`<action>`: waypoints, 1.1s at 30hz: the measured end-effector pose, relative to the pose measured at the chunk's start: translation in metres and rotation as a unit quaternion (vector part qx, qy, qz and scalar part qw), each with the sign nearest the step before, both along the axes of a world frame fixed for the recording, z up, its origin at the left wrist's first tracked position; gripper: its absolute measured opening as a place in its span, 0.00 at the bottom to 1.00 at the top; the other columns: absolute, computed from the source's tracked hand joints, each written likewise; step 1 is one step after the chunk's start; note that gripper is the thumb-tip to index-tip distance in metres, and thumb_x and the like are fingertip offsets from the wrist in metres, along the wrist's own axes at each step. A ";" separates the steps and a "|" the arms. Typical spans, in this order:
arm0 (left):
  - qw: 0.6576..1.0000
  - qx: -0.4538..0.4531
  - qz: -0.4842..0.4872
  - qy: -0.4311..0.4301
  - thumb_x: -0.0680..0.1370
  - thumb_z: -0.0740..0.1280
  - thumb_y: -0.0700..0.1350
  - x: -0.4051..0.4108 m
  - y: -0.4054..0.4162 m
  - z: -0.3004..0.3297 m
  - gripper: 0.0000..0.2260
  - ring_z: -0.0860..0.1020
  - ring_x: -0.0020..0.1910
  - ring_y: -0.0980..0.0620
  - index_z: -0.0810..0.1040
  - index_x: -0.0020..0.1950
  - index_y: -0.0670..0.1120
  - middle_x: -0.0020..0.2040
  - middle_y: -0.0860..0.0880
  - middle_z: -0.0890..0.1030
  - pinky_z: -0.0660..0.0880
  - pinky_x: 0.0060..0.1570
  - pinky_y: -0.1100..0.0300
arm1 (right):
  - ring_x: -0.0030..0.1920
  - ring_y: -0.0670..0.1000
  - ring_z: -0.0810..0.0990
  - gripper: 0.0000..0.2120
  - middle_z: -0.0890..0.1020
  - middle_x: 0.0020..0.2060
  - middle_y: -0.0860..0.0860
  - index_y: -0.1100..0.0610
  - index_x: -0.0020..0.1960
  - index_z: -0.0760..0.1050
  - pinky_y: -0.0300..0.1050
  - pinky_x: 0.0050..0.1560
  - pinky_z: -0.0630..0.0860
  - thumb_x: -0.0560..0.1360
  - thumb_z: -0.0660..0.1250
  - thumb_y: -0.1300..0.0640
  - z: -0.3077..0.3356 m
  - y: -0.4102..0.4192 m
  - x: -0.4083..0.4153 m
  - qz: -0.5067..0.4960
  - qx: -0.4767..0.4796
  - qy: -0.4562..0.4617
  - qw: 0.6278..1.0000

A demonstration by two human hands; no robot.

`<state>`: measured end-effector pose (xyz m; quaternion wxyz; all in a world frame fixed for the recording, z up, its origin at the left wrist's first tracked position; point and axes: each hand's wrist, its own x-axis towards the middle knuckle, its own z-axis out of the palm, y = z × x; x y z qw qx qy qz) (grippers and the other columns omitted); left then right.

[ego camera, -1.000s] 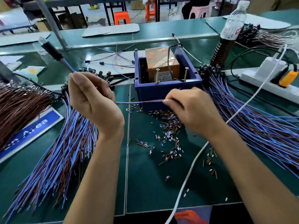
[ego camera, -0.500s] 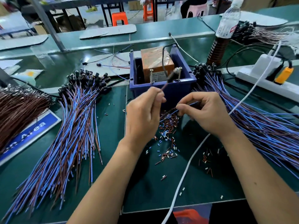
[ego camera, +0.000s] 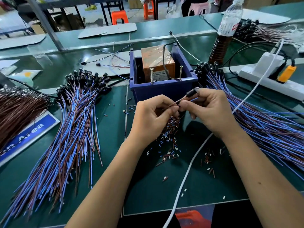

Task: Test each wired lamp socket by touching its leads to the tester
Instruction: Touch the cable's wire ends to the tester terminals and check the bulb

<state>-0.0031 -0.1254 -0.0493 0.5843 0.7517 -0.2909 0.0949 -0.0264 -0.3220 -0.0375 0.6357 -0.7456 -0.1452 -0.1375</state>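
Note:
The tester is an orange block (ego camera: 158,60) inside a blue bin (ego camera: 164,89), with two upright screws (ego camera: 166,74) at its front edge. Just in front of the bin, my right hand (ego camera: 212,112) holds a small black lamp socket (ego camera: 191,92) at its fingertips. The socket's brown and blue leads (ego camera: 176,102) run down-left into my left hand (ego camera: 151,117), which pinches them. The lead ends are hidden by my fingers. One pile of wired sockets (ego camera: 72,122) lies to the left, another pile (ego camera: 256,116) to the right.
Cut bits of wire insulation (ego camera: 171,140) litter the green mat below my hands. A white cable (ego camera: 189,170) crosses the mat to a power strip (ego camera: 271,79) at the right. A bottle (ego camera: 225,32) stands behind the bin. Brown wires (ego camera: 18,111) lie far left.
My left hand came in from the left pile to the middle. The socket has passed from beyond my left hand to my right fingertips, and both hands are now close together.

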 end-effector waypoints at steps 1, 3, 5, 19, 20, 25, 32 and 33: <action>1.000 -0.015 0.001 0.021 0.79 0.73 0.40 0.000 0.000 0.000 0.01 0.85 0.40 0.52 0.84 0.47 0.44 0.39 0.50 0.86 0.80 0.43 0.58 | 0.28 0.45 0.78 0.02 0.87 0.35 0.54 0.58 0.46 0.84 0.37 0.31 0.75 0.76 0.76 0.63 0.000 -0.001 0.000 -0.005 0.016 0.004 1.000; 0.998 -0.030 0.006 0.054 0.78 0.73 0.41 0.001 0.002 0.002 0.03 0.84 0.39 0.51 0.84 0.45 0.47 0.38 0.49 0.86 0.80 0.43 0.50 | 0.28 0.46 0.78 0.01 0.87 0.36 0.55 0.58 0.47 0.85 0.37 0.31 0.75 0.77 0.75 0.63 -0.001 -0.003 0.001 -0.015 0.038 0.006 0.999; 0.996 -0.039 0.011 0.078 0.77 0.73 0.42 0.003 0.004 0.004 0.05 0.82 0.37 0.52 0.83 0.43 0.49 0.36 0.49 0.86 0.79 0.41 0.51 | 0.28 0.48 0.77 0.03 0.87 0.38 0.56 0.58 0.48 0.85 0.38 0.32 0.75 0.79 0.73 0.61 -0.002 -0.004 0.002 -0.025 0.047 0.001 0.999; 0.994 -0.046 0.020 0.100 0.78 0.73 0.39 0.006 0.013 0.003 0.06 0.81 0.34 0.58 0.83 0.42 0.47 0.34 0.51 0.84 0.75 0.41 0.67 | 0.29 0.50 0.77 0.01 0.85 0.35 0.55 0.53 0.46 0.87 0.41 0.34 0.76 0.77 0.76 0.58 -0.007 -0.006 0.005 -0.051 0.031 -0.001 0.998; 0.994 -0.044 0.019 0.102 0.78 0.73 0.39 0.006 0.013 0.003 0.05 0.81 0.34 0.58 0.83 0.42 0.46 0.34 0.51 0.84 0.75 0.41 0.67 | 0.29 0.51 0.76 0.01 0.83 0.33 0.53 0.53 0.46 0.87 0.41 0.34 0.75 0.77 0.77 0.57 -0.008 -0.007 0.006 -0.052 0.030 0.000 0.998; 0.994 -0.038 0.019 0.100 0.78 0.73 0.37 0.004 0.013 0.005 0.05 0.80 0.34 0.57 0.83 0.43 0.44 0.33 0.50 0.84 0.75 0.40 0.67 | 0.29 0.50 0.76 0.03 0.80 0.33 0.58 0.53 0.46 0.84 0.40 0.35 0.75 0.78 0.75 0.55 -0.008 -0.004 0.006 -0.060 0.044 -0.022 0.997; 0.990 -0.104 0.082 0.055 0.79 0.72 0.39 -0.002 0.010 0.009 0.05 0.82 0.35 0.54 0.81 0.44 0.44 0.35 0.49 0.85 0.77 0.41 0.61 | 0.29 0.48 0.75 0.03 0.84 0.37 0.51 0.52 0.47 0.86 0.37 0.35 0.75 0.75 0.76 0.58 -0.008 -0.009 0.009 -0.091 0.113 -0.006 0.989; 0.987 -0.124 0.091 0.049 0.79 0.72 0.38 -0.003 0.008 0.009 0.05 0.82 0.36 0.53 0.81 0.44 0.44 0.36 0.48 0.85 0.77 0.41 0.61 | 0.29 0.47 0.75 0.04 0.84 0.37 0.50 0.52 0.48 0.86 0.36 0.34 0.75 0.75 0.77 0.59 -0.009 -0.006 0.008 -0.076 0.105 0.004 0.992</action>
